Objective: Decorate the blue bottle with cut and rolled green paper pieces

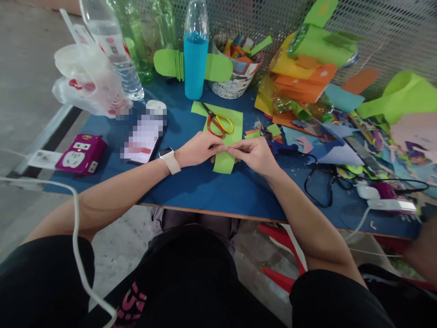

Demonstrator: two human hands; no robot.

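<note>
A strip of green paper (223, 164) is held between my two hands above the blue table's near side. My left hand (200, 149) pinches it from the left, a watch with a pale strap on that wrist. From the right, my right hand (251, 154) pinches the same strip, fingertips meeting the left ones. Just beyond the hands lies a larger sheet of green paper (236, 119), and scissors (220, 124) with red and yellow handles rest on it. The fingers cover part of the strip.
A blue bottle (195, 64) and a woven basket (232, 82) of paper scraps stand behind. At left are a phone (145, 136), a purple power adapter (81, 153) and a water bottle (118, 54). Coloured paper scraps (307, 136) and a black cable (309, 180) spread over the right.
</note>
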